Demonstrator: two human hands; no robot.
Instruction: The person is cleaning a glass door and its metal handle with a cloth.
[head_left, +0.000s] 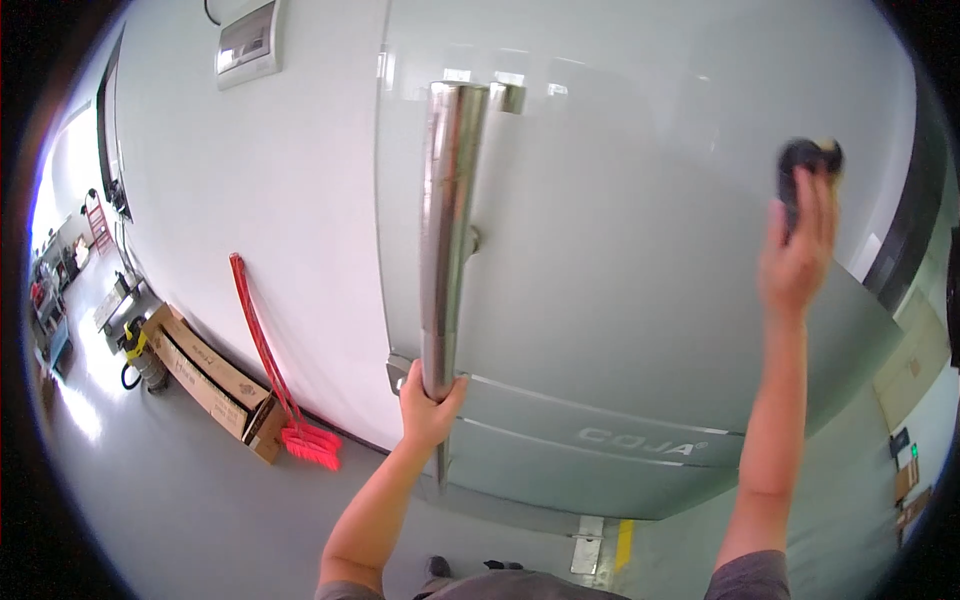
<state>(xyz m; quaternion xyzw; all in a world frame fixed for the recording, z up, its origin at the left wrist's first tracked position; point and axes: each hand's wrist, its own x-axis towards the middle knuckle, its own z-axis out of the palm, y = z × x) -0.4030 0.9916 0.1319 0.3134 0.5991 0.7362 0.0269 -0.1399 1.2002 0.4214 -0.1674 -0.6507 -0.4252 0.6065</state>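
A large glass door (600, 270) stands before me, with frosted bands and lettering low down. Along its left side runs a long metal tubular pull handle (450, 217). My left hand (427, 412) is wrapped around the lower part of this handle. Out at the upper right, my right hand (798, 266) reaches up with its fingers extended over a dark pad or cloth (792, 161) at the glass. Blur hides the exact kind of this dark thing. A metal lock fitting (397, 372) sits at the door's left edge beside my left hand.
A red broom (262, 337) leans on the white wall (255, 172) at left. Long cardboard boxes (206, 375) and a yellow-and-black vacuum cleaner (142, 356) stand along it. Under the door, a metal floor plate (587, 547) lies near a yellow floor stripe (623, 545).
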